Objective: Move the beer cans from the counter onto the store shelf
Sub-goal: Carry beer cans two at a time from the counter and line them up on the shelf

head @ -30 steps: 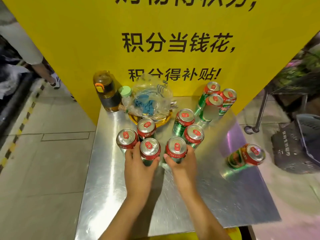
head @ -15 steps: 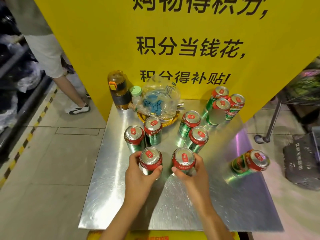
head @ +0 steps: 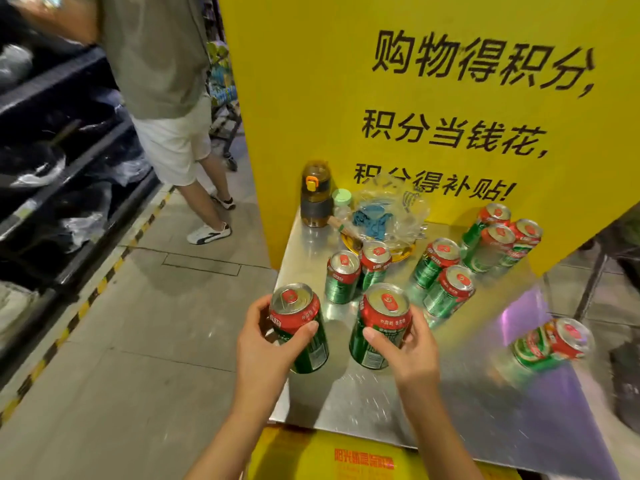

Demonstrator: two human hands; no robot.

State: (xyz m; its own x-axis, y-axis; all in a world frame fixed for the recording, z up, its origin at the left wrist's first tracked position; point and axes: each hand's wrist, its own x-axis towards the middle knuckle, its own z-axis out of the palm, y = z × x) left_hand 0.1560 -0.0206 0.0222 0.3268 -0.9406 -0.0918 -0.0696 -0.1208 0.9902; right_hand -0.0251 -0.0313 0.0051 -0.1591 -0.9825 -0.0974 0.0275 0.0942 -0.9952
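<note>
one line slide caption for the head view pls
Left hand and right hand each grip a beer can above the steel counter, eight cans left.

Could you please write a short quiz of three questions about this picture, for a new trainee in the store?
1. True or false: the left hand and the right hand each grip one beer can.
2. How many beer cans remain on the metal counter, not held by a hand? A) five B) eight C) eleven
3. Fill in: near the counter's right edge, one lone can stands apart from the others and appears ____ in this wide-angle view.

Key
1. True: the left can and the right can are both gripped.
2. B: a pair, a second pair, a trio by the yellow sign, and the lone can.
3. tilted
</note>
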